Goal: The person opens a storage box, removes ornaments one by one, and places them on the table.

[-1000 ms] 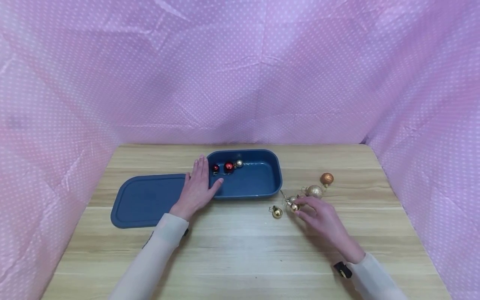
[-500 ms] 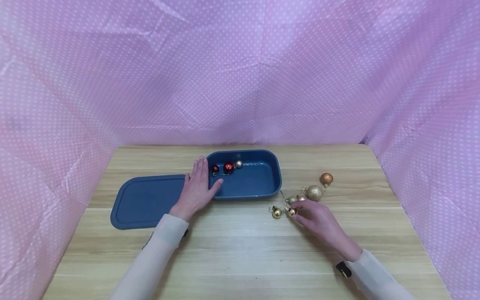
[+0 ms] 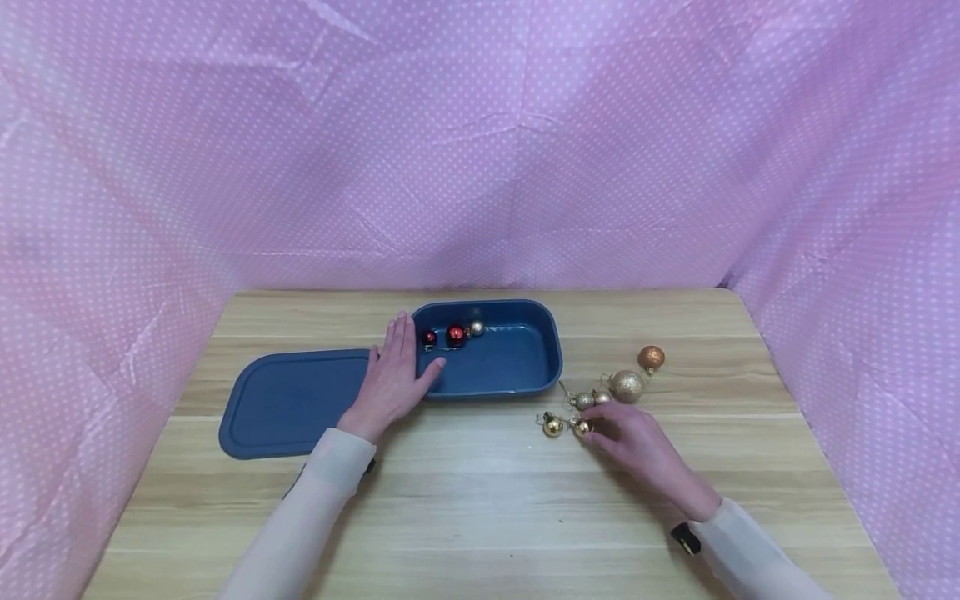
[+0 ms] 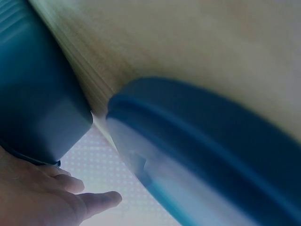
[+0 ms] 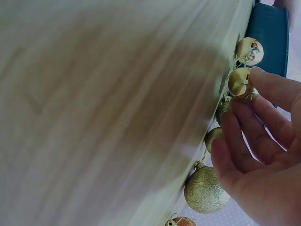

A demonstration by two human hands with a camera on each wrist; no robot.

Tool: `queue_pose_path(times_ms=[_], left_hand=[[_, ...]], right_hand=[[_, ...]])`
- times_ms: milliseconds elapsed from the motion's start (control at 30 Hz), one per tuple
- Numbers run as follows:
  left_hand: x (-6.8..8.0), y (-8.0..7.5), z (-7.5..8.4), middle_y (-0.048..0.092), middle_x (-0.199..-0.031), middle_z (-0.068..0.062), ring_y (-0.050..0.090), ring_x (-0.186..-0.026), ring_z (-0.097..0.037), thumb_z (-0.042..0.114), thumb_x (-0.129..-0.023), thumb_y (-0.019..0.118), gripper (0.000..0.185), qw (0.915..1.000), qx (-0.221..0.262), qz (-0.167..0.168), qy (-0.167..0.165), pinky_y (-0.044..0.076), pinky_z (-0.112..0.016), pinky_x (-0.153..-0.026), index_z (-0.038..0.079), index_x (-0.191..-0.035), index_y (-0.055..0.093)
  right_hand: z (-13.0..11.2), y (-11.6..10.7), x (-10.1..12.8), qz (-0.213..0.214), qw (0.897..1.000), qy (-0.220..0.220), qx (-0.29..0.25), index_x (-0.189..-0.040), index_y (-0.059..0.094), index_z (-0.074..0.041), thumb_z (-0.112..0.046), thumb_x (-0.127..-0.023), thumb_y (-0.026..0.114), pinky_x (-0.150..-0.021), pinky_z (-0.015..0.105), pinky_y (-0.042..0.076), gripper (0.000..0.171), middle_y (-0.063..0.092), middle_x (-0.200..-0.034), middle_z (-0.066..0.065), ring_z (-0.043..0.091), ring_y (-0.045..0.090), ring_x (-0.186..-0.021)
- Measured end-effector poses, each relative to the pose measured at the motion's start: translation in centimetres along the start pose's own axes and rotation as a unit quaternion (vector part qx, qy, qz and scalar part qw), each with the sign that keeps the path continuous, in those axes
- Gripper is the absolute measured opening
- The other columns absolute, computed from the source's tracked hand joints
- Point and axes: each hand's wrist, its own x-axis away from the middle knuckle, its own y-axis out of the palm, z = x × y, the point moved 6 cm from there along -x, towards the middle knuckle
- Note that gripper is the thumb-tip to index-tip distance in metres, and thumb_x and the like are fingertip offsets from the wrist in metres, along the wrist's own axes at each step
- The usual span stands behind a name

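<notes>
Right hand (image 3: 630,437) has slid nearer — now pinching a small gold bauble (image 3: 581,427).

A flat dark-blue plastic lid (image 3: 288,402) lies on the light wood-grain surface (image 3: 480,517). Well to its right sits an orange glittered ball ornament (image 3: 651,358). Pink white-dotted cloth (image 3: 480,142) hangs behind and at both sides.
</notes>
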Motion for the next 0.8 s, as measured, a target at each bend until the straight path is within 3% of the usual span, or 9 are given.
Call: queue_pose_path(times_ms=[800], left_hand=[[-0.08,0.02,-0.09,-0.002,-0.173,-0.016,-0.001,-0.159,-0.033,0.066,-0.104,0.039,0.097,1.0,0.002,0.0,-0.002,0.011,-0.067,-0.121,0.0,-0.165,0.003]], right_hand=[[0.09,-0.04,0.15,0.001,1.0,0.007,0.006,-0.116,0.075,-0.009,-0.012,-0.084,0.085,-0.092,0.051,0.057,0.033,0.074,-0.115,0.004,0.027,0.071,-0.106]])
